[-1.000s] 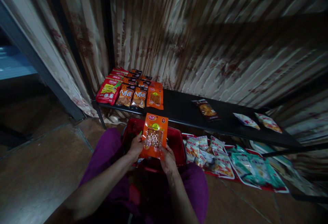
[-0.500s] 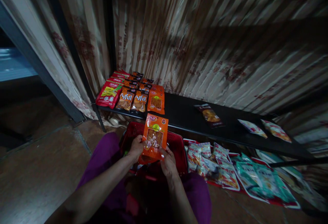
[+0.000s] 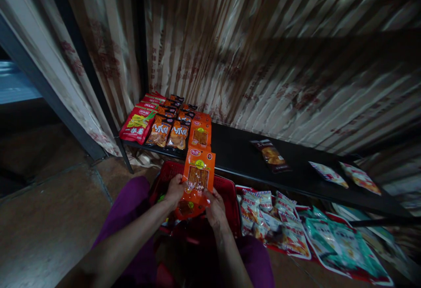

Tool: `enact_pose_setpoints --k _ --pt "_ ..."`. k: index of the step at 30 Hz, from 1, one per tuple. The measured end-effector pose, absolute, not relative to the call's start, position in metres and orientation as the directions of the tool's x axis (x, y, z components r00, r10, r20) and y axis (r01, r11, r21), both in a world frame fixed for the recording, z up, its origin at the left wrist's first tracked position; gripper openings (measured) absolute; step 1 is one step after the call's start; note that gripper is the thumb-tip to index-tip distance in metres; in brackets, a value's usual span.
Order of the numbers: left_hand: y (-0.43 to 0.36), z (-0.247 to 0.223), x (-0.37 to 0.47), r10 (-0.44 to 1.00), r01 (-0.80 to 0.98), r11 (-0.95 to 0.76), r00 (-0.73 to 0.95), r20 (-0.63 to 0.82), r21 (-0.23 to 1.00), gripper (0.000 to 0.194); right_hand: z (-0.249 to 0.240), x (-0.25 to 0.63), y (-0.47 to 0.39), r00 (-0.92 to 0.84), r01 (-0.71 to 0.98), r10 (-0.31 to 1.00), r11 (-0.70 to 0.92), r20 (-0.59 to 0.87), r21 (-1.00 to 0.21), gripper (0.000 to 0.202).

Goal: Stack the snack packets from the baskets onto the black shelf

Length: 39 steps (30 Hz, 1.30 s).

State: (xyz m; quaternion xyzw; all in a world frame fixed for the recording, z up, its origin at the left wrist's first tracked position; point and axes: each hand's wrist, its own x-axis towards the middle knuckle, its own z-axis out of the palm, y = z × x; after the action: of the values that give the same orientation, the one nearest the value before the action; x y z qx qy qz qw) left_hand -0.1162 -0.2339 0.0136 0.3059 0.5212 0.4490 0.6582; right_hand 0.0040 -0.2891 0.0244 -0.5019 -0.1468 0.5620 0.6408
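An orange snack packet (image 3: 199, 174) with a clear window showing brown sticks is held between both my hands, above a red basket (image 3: 229, 200). My left hand (image 3: 176, 191) pinches its lower left edge, and my right hand (image 3: 215, 204) grips the lower right corner. Below it, another orange packet (image 3: 188, 210) shows in the basket. On the black shelf (image 3: 230, 147), a matching orange packet (image 3: 200, 132) lies just beyond the held one. To its left are rows of orange-and-black snack bags (image 3: 160, 131) and red snack bags (image 3: 137, 123).
A brown packet (image 3: 272, 155) and two white-and-red packets (image 3: 329, 174) lie farther right on the shelf. Below its front edge stand trays of white-and-red bags (image 3: 292, 231) and green bags (image 3: 344, 239). A pleated curtain (image 3: 250, 59) hangs behind; a dark metal post (image 3: 85, 64) rises at left.
The view has shifted slightly, so the shelf sits a little lower. Both hands keep hold of the orange packet, whose top now overlaps the one on the shelf in view.
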Motion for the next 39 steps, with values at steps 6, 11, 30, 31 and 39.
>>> enact_pose_setpoints --k 6,11,30,31,39 --pt "-0.224 0.019 -0.117 0.924 -0.272 0.379 0.056 -0.379 0.884 0.008 0.023 0.008 -0.277 0.303 -0.558 0.88 -0.147 -0.365 -0.817 0.028" --pt "-0.213 0.018 -0.113 0.915 -0.299 0.399 0.074 -0.396 0.867 0.008 0.018 0.012 -0.266 0.293 -0.548 0.89 -0.142 -0.349 -0.824 0.03" --pt "-0.172 0.016 -0.1 0.938 -0.252 0.344 0.049 -0.343 0.904 0.007 0.021 0.026 -0.229 0.285 -0.572 0.888 -0.145 -0.361 -0.808 0.033" --pt "-0.17 0.016 -0.099 0.939 -0.24 0.341 0.042 -0.341 0.909 0.006 0.021 0.027 -0.227 0.286 -0.57 0.888 -0.145 -0.361 -0.809 0.035" --pt "-0.162 0.017 -0.092 0.945 -0.237 0.325 0.039 -0.325 0.915 0.008 0.029 0.032 -0.217 0.301 -0.568 0.87 -0.166 -0.391 -0.806 0.032"
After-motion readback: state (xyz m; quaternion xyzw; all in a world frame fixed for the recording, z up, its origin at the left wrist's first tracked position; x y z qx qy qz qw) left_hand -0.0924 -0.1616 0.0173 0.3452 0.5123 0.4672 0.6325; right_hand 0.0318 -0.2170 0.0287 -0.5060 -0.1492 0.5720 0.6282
